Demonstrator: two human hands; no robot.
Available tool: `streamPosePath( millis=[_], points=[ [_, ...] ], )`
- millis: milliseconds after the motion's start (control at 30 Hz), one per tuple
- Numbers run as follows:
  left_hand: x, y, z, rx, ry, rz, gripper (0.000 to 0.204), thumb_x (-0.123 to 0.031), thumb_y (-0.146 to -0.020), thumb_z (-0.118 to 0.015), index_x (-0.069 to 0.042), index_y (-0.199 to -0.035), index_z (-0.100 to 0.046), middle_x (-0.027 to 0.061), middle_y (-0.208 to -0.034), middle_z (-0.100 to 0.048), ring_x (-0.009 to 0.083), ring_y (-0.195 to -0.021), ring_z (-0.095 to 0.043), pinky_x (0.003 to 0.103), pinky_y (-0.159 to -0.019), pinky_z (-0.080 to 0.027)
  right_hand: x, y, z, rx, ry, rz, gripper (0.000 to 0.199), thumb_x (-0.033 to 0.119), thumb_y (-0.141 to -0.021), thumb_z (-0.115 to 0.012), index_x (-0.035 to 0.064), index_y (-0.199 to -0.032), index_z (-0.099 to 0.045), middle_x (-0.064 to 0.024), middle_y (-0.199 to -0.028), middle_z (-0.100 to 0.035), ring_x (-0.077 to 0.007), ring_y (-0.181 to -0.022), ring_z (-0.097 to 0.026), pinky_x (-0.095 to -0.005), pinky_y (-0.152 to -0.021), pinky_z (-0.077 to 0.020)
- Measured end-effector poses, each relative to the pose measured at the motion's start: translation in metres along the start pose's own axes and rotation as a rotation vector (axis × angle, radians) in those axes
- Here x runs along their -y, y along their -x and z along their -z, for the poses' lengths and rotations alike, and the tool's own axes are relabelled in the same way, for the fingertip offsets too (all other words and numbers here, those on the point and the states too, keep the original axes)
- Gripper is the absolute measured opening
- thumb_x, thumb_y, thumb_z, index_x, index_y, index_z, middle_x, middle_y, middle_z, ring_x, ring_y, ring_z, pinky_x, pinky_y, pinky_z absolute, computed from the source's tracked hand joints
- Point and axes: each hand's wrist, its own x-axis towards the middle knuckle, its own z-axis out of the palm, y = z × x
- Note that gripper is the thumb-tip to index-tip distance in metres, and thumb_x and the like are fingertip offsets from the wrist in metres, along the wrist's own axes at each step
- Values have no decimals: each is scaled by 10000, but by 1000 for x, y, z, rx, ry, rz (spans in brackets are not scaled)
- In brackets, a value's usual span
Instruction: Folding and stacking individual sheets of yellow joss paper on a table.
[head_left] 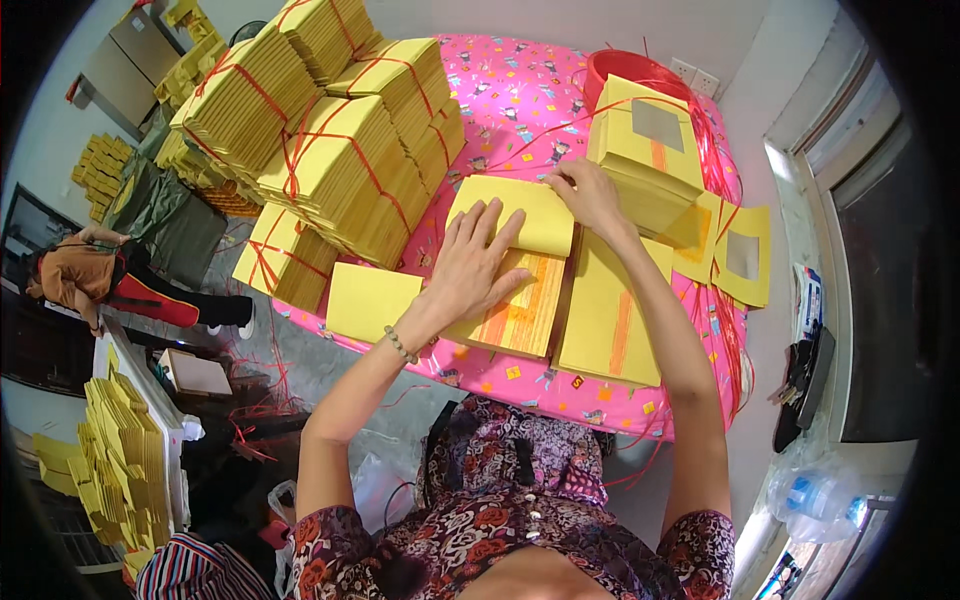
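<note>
Head view: the yellow packet (520, 212) lies on the pink tablecloth (500, 385), on top of an orange-marked stack (515, 310), directly ahead of the person. Its long axis runs roughly from 9 o'clock to 3 o'clock.

Left hand (470, 265): palm down, fingers extended and spread apart, pressed across the left part of the packet; the thumb points toward 3 o'clock over the stack. It grips nothing. From its palm, the middle of the packet lies at 1 o'clock.

Right hand (592, 198): fingers curled, thumb and forefinger close together at the packet's far right corner, at 2 o'clock from the packet's middle. Whether they pinch paper cannot be told.

Key relation: both hands are at the packet. The left hand covers more of it; the right hand has only the corner within reach of its fingertips.

Surroundings, from the packet: a flat yellow pile (605, 320) at 4 o'clock, just beside the stack; a windowed bundle (660, 135) at 2 o'clock; red-tied bundles (335, 150) at 10 o'clock.
</note>
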Motion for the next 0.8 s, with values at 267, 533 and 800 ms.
streamPosePath(
  millis=[267, 533, 800],
  points=[
    [1, 1, -3, 13, 13, 31, 745, -544, -935, -559, -114, -1510, -359, 236, -1491, -372, 426, -1378, -333, 556, -1141, -258, 21, -25, -16, 119, -5, 24, 306, 289, -942, -579, 25, -1011, -717, -212, -977, -698, -373, -960, -662, -483, -852, -502],
    [2, -2, -8, 14, 22, 23, 747, -561, -932, -559, -108, -1496, -375, 231, -1499, -368, 428, -1381, -330, 559, -1144, -253, 19, -31, -34, 251, -71, 45, 298, 274, -935, -565, 35, -1013, -724, -211, -936, -706, -384, -907, -675, -483, -839, -509],
    [3, -3, -8, 29, 50, 12, 743, -557, -937, -556, -106, -1498, -370, 229, -1509, -361, 427, -1389, -327, 563, -1151, -246, 19, -34, -30, 290, -31, 25, 284, 242, -926, -586, 29, -1056, -722, -214, -961, -710, -368, -928, -679, -463, -840, -514]
  ],
)
